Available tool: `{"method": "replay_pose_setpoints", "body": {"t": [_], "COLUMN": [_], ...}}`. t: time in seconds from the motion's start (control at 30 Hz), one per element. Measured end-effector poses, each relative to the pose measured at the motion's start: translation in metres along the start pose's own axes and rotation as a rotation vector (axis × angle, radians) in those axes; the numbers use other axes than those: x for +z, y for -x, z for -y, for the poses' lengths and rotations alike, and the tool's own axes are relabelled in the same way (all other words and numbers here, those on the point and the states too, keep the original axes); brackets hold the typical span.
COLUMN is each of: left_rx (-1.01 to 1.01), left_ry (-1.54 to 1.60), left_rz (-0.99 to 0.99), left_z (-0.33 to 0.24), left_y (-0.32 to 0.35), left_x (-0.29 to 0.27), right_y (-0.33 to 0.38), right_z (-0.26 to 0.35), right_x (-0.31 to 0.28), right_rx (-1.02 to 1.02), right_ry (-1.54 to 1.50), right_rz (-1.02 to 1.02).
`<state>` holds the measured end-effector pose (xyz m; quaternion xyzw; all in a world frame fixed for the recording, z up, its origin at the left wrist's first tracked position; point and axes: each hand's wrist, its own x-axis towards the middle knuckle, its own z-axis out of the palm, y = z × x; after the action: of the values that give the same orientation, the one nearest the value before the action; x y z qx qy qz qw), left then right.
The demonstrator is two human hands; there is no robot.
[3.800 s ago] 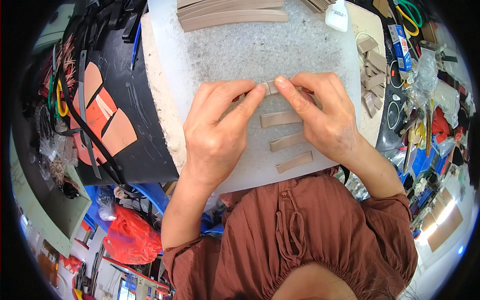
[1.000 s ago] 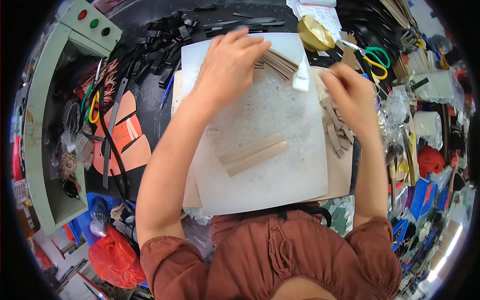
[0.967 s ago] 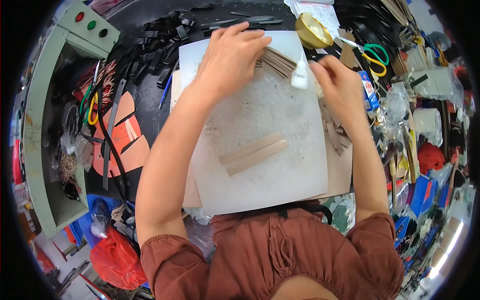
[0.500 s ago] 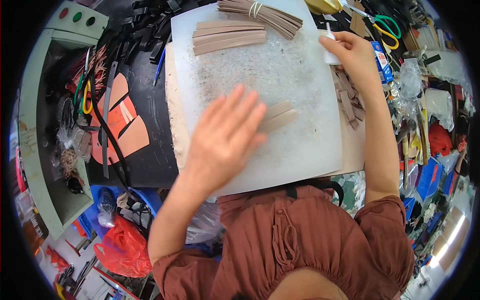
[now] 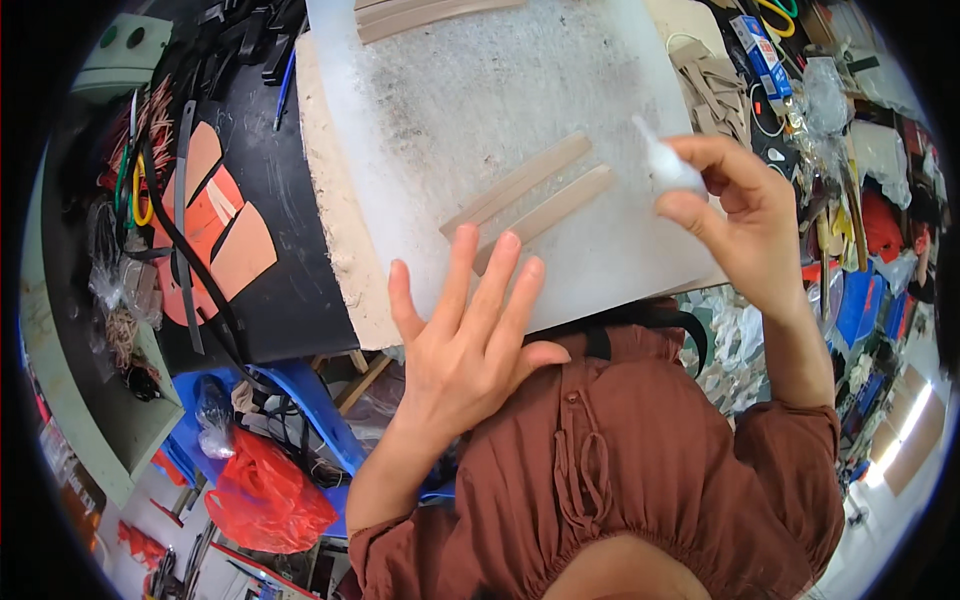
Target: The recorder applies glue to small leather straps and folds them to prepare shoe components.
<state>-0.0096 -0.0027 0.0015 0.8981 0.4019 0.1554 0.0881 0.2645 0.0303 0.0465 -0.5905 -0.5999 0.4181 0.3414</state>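
Observation:
My left hand [image 5: 465,345] is spread flat at the near edge of a whitish, worn board [image 5: 480,90]. Its fingertips lie at the near ends of two beige strips [image 5: 520,185], set slantwise and side by side with a narrow gap between them. Between thumb and fingers, my right hand [image 5: 745,215] grips a small white squeeze bottle [image 5: 672,172], its thin nozzle tilted up and to the left. The bottle is above the board's right side, apart from the strips. More beige strips [image 5: 430,15] lie together at the board's far edge, partly cut off by the picture.
Short beige offcuts [image 5: 715,90] are heaped right of the board, near a blue and white box [image 5: 762,58]. To the left lie salmon-coloured cut pieces [image 5: 240,255], a long metal ruler [image 5: 183,230] and a blue pen [image 5: 286,90]. A red plastic bag [image 5: 270,495] is below the table.
My right hand has lifted the squeeze bottle from the board's far right and brought it nearer. My left hand has drawn back toward me, and the two strips now show apart. The view has shifted.

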Motion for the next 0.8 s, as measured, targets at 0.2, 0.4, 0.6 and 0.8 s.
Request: {"method": "replay_pose_setpoints", "body": {"t": [0.2, 0.4, 0.6, 0.8], "left_rx": [0.053, 0.036, 0.054, 0.045], "left_ry": [0.048, 0.099, 0.102, 0.114], "left_rz": [-0.169, -0.139, -0.172, -0.175], "left_z": [0.002, 0.008, 0.009, 0.011], "left_y": [0.012, 0.002, -0.001, 0.001], "left_x": [0.002, 0.011, 0.013, 0.013], "right_y": [0.001, -0.001, 0.001, 0.000], "right_z": [0.009, 0.015, 0.021, 0.026], "right_x": [0.014, 0.024, 0.033, 0.029], "right_rx": [-0.544, -0.788, -0.837, -0.813], "right_ry": [0.676, 0.943, 1.036, 1.139], "right_rz": [-0.049, -0.032, 0.011, 0.007]}}
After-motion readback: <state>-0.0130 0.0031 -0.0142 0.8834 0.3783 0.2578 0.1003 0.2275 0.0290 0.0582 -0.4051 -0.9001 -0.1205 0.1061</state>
